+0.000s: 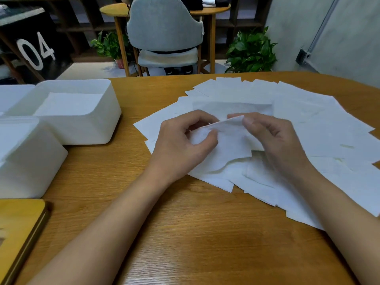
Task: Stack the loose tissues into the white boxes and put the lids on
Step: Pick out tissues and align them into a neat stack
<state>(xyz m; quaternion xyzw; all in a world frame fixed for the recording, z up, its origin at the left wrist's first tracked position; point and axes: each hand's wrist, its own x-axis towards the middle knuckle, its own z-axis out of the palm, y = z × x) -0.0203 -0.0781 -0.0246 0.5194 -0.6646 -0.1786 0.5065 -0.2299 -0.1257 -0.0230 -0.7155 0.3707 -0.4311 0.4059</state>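
Several loose white tissues [308, 124] lie spread over the right half of the wooden table [185, 233]. One tissue [228, 145] is lifted off the pile between my two hands. My left hand [185, 140] pinches its left edge with curled fingers. My right hand [273, 140] pinches its top right edge between thumb and forefinger. An open white box [98, 128] at the left holds a flat stack of tissues [70, 105]. A second white box [30, 161] stands nearer, at the left edge; its inside is hidden.
A wooden lid [20, 229] lies at the near left corner. Another white box [12, 95] sits at the far left. Beyond the table stand a grey chair [164, 27], two potted plants [250, 52] and a second round table [115, 11].
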